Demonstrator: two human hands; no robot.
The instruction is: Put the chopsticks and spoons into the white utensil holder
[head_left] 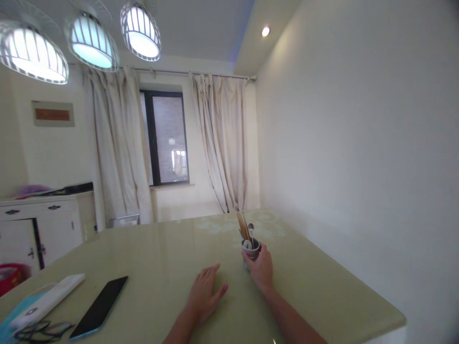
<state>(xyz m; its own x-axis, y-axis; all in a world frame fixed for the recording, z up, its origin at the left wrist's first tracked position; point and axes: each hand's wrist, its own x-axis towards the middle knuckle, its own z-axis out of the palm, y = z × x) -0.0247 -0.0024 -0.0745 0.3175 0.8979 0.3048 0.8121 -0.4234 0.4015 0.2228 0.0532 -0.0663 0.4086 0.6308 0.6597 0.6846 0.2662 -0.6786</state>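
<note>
Right forearm [290, 313] slanting forward-left; right hand [262, 268] grip curled round cup [252, 252]; left hand [205, 292] palm-down, grip wide.

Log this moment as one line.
right hand: around cup | left hand: open, holding nothing | cup: holds wooden sticks, spoon | phone: on table

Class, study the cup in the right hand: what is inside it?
Chopsticks, a metal spoon and a pale round piece show at the rim. The cup's wall hides their lower ends and the bottom.
</note>
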